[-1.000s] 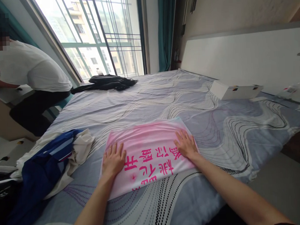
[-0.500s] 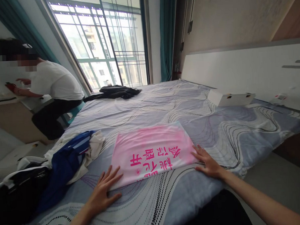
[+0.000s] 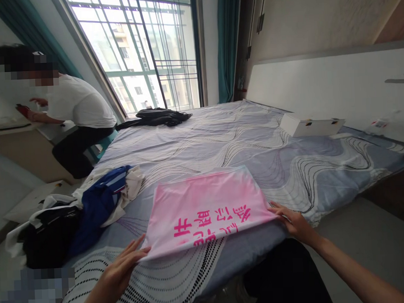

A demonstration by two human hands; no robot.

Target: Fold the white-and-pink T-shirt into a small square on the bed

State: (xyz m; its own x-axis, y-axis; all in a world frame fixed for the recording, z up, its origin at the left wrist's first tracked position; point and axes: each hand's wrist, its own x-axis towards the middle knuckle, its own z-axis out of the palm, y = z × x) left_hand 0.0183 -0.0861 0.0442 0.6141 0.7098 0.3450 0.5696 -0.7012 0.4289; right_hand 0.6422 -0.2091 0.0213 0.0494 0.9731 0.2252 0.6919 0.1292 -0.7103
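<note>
A folded pink cloth (image 3: 204, 200) with magenta characters and a pale blue far corner lies in front of me on the bed. My left hand (image 3: 121, 262) is at its near left corner, fingers together over the edge and the thumb out of sight. At the near right corner, my right hand (image 3: 292, 219) pinches the fabric between thumb and fingers. The near edge between the hands is drawn taut and slightly raised, and the lowest row of characters bends over it.
The bed (image 3: 201, 142) has a wavy-patterned sheet. To the left is a pile of clothes (image 3: 100, 200) in blue, white and black. Dark clothing (image 3: 160, 116) lies at the far edge. A white box (image 3: 314, 125) is at right. A person (image 3: 82, 101) sits at a desk (image 3: 17, 153).
My hands have gone from lying spread flat on the cloth to holding its near corners. The near edge has come toward me and lifted a little.
</note>
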